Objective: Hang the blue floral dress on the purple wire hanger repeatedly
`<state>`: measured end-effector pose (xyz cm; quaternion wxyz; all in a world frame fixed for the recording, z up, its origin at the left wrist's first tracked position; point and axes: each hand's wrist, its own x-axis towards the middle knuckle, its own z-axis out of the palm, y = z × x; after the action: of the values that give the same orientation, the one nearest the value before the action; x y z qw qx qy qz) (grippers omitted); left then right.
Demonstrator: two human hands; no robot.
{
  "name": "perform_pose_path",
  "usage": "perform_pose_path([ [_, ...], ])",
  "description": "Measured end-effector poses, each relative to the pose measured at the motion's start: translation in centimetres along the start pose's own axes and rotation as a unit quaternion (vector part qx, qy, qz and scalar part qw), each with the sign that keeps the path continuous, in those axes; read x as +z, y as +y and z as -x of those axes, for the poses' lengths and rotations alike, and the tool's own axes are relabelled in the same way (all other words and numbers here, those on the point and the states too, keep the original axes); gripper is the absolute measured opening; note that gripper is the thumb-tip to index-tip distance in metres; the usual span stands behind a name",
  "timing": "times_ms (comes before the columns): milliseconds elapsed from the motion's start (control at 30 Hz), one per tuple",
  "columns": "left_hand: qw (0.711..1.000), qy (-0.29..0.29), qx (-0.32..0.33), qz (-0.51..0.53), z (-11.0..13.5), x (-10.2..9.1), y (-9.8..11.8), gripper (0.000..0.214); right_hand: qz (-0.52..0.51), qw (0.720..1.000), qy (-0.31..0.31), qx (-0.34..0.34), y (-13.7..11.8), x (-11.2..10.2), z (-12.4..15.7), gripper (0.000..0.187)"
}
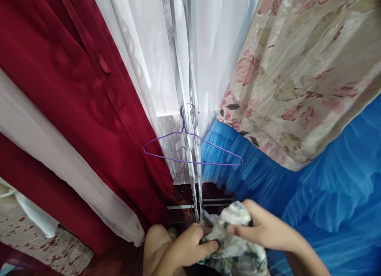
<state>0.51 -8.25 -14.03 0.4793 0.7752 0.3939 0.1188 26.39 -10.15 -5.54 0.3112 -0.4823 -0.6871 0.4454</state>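
Observation:
A bunched piece of patterned cloth (232, 244), whitish with grey-green and yellowish marks, is held low in front of me. My left hand (195, 242) grips its left side between thumb and fingers. On the upper right of the cloth, my right hand (256, 226) pinches it, thumb on the near face. What kind of garment it is, I cannot make out; its lower part runs out of view. Beyond my hands a bare purple wire hanger (193, 163) hangs by its hook on an upright metal rack (193, 149), apart from both hands.
Red curtains (98, 121) and white curtains (143, 57) drape down the left and middle. At right, a floral cloth (285, 89) hangs over blue ruffled tulle (336, 188). Patterned fabric (56, 244) lies at lower left. A bent knee (156, 242) shows beside my left hand.

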Motion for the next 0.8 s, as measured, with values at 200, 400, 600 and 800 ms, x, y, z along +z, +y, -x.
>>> perform_pose_path([
  [200, 0.98, 0.187, -0.016, -0.073, 2.1, -3.0, -1.1, 0.027, -0.008, 0.976, 0.208, -0.059, 1.5, -9.8, -4.2, 0.019],
  [400, 0.961, 0.251, 0.119, -0.014, 2.2, -5.2, 4.0, 0.021, -0.207, 0.961, 0.175, -0.055, 1.2, -12.3, -14.5, 0.025],
  [600, 0.92, 0.376, 0.11, -0.005, 2.9, -9.8, 2.4, 0.018, -0.274, 0.96, 0.052, -0.008, -0.8, -9.5, -15.9, 0.034],
  [800, 0.886, 0.359, -0.04, -0.289, 2.4, -19.1, -2.9, 0.02, -0.251, 0.968, 0.007, 0.014, -2.2, -8.6, -13.7, 0.054],
])
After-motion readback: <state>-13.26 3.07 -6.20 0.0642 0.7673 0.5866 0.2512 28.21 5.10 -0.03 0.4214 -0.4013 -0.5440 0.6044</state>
